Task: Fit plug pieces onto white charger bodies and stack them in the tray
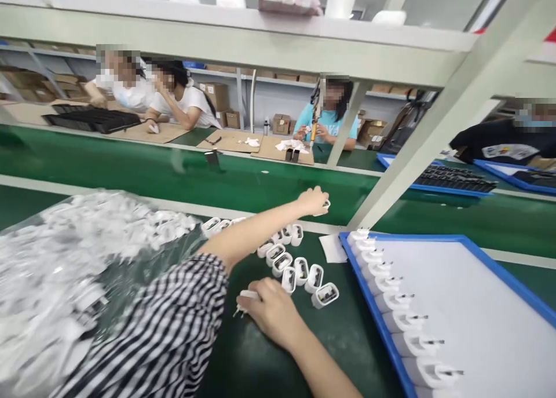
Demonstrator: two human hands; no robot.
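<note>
My left hand [311, 201] is stretched out over the green conveyor's near edge. Its fingers are closed round a white charger housing [325, 207], of which only one end shows. Closer in, my right hand [274, 312] grips a white plug piece [248, 295] with thin metal pins pointing down and left. Between the two hands, several open-topped white charger housings [282, 263] stand on the green bench, with dark and metal parts inside. One more housing [325, 295] is just right of my right hand. My left forearm hides part of the back row.
A clear plastic bag [147, 265] with many white plug parts [87, 236] covers the left side. At right, a blue-rimmed tray [438, 237] holds a row of white chargers [406, 322]. A slanted post [417, 137] rises behind it. Co-workers sit across the green conveyor [174, 169].
</note>
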